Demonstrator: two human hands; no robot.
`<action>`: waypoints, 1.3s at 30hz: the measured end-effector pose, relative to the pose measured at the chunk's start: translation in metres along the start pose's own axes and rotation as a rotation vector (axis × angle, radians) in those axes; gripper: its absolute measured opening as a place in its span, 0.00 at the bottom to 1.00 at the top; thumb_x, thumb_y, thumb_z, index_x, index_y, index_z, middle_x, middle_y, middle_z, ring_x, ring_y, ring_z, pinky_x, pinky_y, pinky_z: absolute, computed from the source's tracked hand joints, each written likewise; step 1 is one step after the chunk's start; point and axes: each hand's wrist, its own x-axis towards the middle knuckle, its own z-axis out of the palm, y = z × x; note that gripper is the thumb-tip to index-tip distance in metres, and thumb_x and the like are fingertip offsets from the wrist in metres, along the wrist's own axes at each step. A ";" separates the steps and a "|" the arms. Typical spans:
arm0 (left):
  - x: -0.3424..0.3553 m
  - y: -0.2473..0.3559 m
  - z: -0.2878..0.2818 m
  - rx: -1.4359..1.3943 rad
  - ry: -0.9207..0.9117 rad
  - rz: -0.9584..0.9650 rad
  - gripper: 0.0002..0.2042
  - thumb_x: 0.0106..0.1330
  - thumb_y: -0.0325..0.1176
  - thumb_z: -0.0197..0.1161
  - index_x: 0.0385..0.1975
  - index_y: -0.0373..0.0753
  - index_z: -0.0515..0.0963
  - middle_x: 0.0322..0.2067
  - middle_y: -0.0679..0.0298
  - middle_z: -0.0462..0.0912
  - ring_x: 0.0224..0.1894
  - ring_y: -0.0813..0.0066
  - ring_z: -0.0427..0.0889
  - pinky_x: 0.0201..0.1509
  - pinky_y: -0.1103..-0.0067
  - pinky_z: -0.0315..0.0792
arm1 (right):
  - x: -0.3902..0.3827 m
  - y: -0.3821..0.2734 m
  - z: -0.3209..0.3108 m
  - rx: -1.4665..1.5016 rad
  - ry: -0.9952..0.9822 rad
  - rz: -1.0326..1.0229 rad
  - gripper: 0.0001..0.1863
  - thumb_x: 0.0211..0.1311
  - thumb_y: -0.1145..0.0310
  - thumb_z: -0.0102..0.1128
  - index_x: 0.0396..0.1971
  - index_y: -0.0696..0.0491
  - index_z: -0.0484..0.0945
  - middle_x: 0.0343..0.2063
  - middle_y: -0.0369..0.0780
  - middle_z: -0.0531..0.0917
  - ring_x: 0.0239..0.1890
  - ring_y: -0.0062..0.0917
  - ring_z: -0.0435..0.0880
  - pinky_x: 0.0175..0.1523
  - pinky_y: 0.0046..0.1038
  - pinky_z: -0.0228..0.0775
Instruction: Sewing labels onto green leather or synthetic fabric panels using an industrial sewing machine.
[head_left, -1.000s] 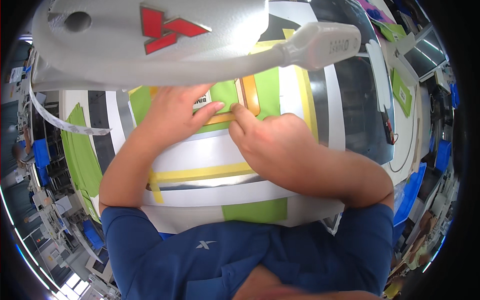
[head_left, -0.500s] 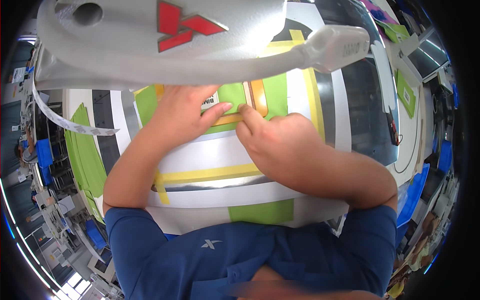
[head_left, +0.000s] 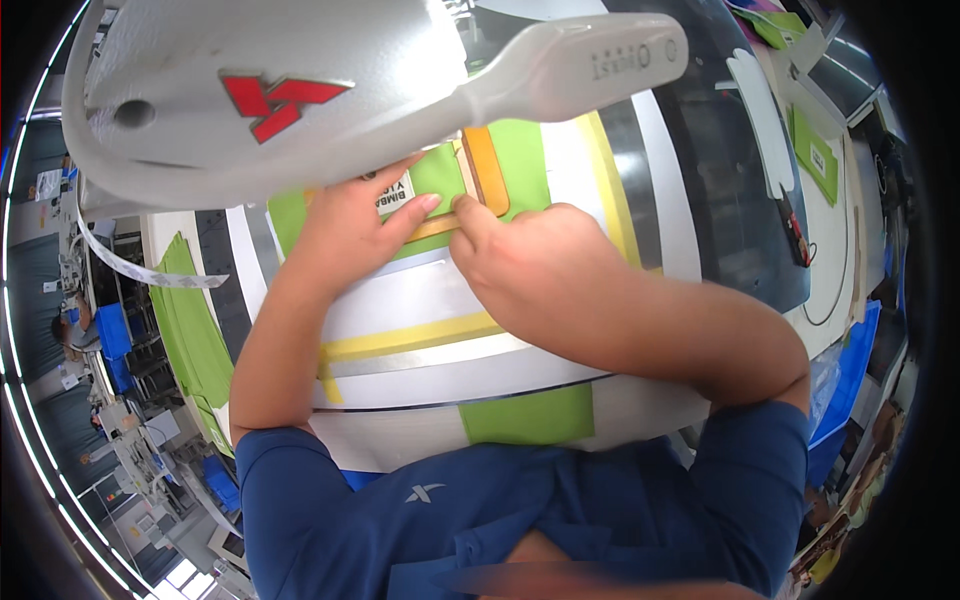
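Green fabric (head_left: pixel 527 170) lies under an orange-yellow frame (head_left: pixel 487 165), on a white sheet edged with yellow tape. Inside the frame's opening sits a white printed label (head_left: pixel 397 196). My left hand (head_left: pixel 345 232) lies flat over the frame's left side, thumb stretched out beside the label; its other fingertips are partly hidden by the white machine head (head_left: pixel 180 60). My right hand (head_left: pixel 540 262) presses its index fingertip at the frame's inner right corner. Its other fingers are curled under, and whatever they may hold is hidden.
The machine head and its long pale lever (head_left: pixel 590 62) hang over the far side of the work. Green pieces (head_left: pixel 190 335) are stacked at the left. Dark-handled scissors or snips (head_left: pixel 797 235) and another green piece (head_left: pixel 815 155) lie at the right.
The view has shifted, so the machine head appears lower and farther left. Both hands keep nearly the same hold on the frame and label.
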 end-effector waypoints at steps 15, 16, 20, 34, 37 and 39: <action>0.032 -0.028 -0.003 0.029 0.000 -0.203 0.23 0.65 0.30 0.78 0.61 0.39 0.83 0.57 0.61 0.87 0.58 0.72 0.84 0.62 0.72 0.78 | 0.009 0.018 0.007 -0.079 -0.104 0.067 0.35 0.54 0.69 0.68 0.62 0.74 0.78 0.26 0.41 0.84 0.21 0.23 0.84 0.26 0.28 0.72; 0.034 -0.029 -0.003 0.027 -0.001 -0.205 0.23 0.65 0.30 0.78 0.61 0.39 0.83 0.57 0.61 0.87 0.58 0.72 0.84 0.62 0.72 0.78 | 0.009 0.019 0.007 -0.078 -0.107 0.065 0.35 0.54 0.69 0.68 0.62 0.74 0.78 0.26 0.41 0.84 0.21 0.23 0.84 0.26 0.28 0.72; 0.039 -0.035 -0.007 0.060 0.022 -0.109 0.21 0.64 0.32 0.80 0.56 0.40 0.85 0.53 0.61 0.88 0.54 0.70 0.85 0.58 0.72 0.80 | 0.009 0.022 0.008 -0.103 -0.060 0.089 0.39 0.52 0.69 0.69 0.64 0.76 0.74 0.22 0.39 0.83 0.21 0.23 0.83 0.27 0.28 0.72; 0.028 -0.028 -0.002 -0.041 0.003 -0.335 0.22 0.68 0.45 0.76 0.57 0.41 0.86 0.55 0.59 0.89 0.57 0.64 0.86 0.61 0.70 0.79 | 0.006 0.017 -0.008 -0.098 -0.266 0.071 0.38 0.51 0.66 0.74 0.59 0.75 0.79 0.47 0.55 0.88 0.28 0.26 0.87 0.34 0.29 0.76; 0.024 -0.018 -0.001 -0.221 -0.098 -0.429 0.26 0.72 0.53 0.71 0.62 0.42 0.83 0.59 0.57 0.88 0.61 0.62 0.84 0.66 0.70 0.76 | 0.003 0.016 -0.009 -0.083 -0.218 0.047 0.27 0.53 0.67 0.71 0.51 0.70 0.86 0.57 0.60 0.84 0.29 0.27 0.87 0.35 0.30 0.76; 0.024 -0.028 0.003 0.021 -0.132 -0.323 0.30 0.73 0.57 0.68 0.65 0.42 0.81 0.63 0.57 0.85 0.66 0.61 0.81 0.69 0.69 0.73 | 0.000 0.019 -0.011 -0.101 -0.285 -0.002 0.17 0.56 0.70 0.67 0.42 0.65 0.90 0.64 0.60 0.80 0.30 0.29 0.86 0.35 0.30 0.76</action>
